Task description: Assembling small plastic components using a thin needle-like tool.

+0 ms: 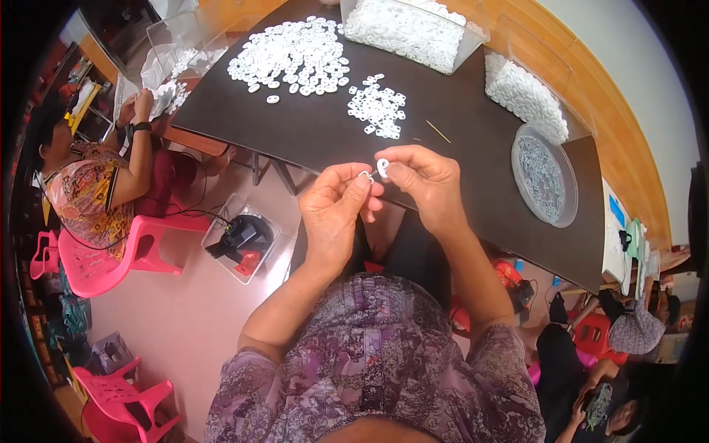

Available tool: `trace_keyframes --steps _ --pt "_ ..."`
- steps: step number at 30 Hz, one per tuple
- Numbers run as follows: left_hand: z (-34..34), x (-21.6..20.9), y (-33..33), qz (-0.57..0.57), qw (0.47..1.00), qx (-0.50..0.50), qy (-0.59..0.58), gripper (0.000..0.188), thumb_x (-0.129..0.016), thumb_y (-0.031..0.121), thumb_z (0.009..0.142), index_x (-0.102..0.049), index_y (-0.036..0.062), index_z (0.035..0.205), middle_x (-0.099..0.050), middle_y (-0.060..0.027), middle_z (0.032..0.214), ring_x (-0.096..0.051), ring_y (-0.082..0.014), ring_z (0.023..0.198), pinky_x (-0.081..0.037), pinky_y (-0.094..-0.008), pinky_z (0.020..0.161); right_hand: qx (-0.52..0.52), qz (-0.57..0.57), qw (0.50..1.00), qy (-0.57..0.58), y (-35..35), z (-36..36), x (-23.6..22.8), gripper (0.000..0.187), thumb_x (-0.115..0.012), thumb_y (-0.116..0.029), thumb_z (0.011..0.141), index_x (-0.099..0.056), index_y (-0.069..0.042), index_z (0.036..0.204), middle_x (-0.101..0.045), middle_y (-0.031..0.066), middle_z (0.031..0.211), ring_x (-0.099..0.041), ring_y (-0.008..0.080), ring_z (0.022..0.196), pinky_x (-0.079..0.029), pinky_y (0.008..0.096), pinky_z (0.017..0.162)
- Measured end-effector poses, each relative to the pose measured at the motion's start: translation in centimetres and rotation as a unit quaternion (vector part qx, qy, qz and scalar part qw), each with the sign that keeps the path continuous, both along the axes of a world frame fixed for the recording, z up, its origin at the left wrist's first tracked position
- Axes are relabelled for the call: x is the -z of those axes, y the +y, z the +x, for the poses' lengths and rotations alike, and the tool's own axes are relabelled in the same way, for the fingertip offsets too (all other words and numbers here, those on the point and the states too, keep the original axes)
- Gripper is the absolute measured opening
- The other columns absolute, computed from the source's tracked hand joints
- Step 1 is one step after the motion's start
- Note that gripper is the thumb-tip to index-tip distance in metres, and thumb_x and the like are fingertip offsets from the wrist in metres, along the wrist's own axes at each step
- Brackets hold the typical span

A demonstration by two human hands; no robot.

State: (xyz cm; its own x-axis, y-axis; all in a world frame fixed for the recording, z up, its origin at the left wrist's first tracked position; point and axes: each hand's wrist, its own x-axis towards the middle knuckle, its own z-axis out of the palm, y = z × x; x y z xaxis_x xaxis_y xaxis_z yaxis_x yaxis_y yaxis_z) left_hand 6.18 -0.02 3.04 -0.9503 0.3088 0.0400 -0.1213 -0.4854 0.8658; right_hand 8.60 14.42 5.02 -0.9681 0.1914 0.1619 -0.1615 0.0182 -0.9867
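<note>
Close together over the table's near edge, my two hands each pinch a small white plastic piece. My right hand (432,188) grips an oval white piece with holes (382,167) between thumb and forefinger. In my left hand (331,214) thumb and fingers close on another small white piece (366,176), mostly covered by the fingertips. Whether the two pieces touch, I cannot tell. Just beyond my hands lies a small pile of white two-holed pieces (378,109). A larger heap of white oval pieces (292,55) spreads farther left.
Clear bins of white pieces stand at the back (447,65) and right (583,88) of the dark table (244,122). A round tub (573,193) holds small grey-blue parts. A thin yellowish rod (438,131) lies nearby. Leftward, a person (96,188) handles white pieces; another sits lower right.
</note>
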Motion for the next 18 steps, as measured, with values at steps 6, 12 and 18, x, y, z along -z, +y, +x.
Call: trace_keyframes --steps 6,12,18 --pt "0.6 -0.2 -0.1 -0.024 1.000 -0.007 0.009 0.018 -0.056 0.009 0.090 -0.058 -0.0054 0.101 -0.065 -0.0120 0.080 -0.061 -0.0130 0.062 -0.048 -0.0225 0.051 0.018 0.068 0.996 0.053 -0.1 0.2 0.0 0.017 -0.058 0.000 0.084 -0.067 0.000 0.098 -0.063 0.0040 0.083 -0.058 0.0096 0.076 -0.046 0.0222 0.069" --pt "0.7 -0.3 -0.3 -0.025 1.000 0.002 -0.003 0.016 -0.055 0.007 0.091 -0.058 -0.0041 0.101 -0.064 -0.0080 0.081 -0.058 -0.0079 0.063 -0.045 -0.0187 0.053 0.038 0.116 0.990 0.075 -0.6 0.2 0.2 0.017 -0.059 0.001 0.082 -0.068 -0.002 0.097 -0.061 0.0044 0.079 -0.057 0.0095 0.073 -0.044 0.0222 0.065" --pt "0.5 -0.1 -0.4 -0.029 1.000 -0.006 0.002 0.015 -0.055 0.007 0.091 -0.058 -0.0040 0.101 -0.064 -0.0078 0.081 -0.057 -0.0075 0.063 -0.045 -0.0185 0.053 0.048 0.162 0.983 0.078 -1.0 0.0 0.3 0.017 -0.059 0.000 0.082 -0.068 -0.003 0.096 -0.059 0.0043 0.077 -0.055 0.0106 0.071 -0.043 0.0227 0.063"
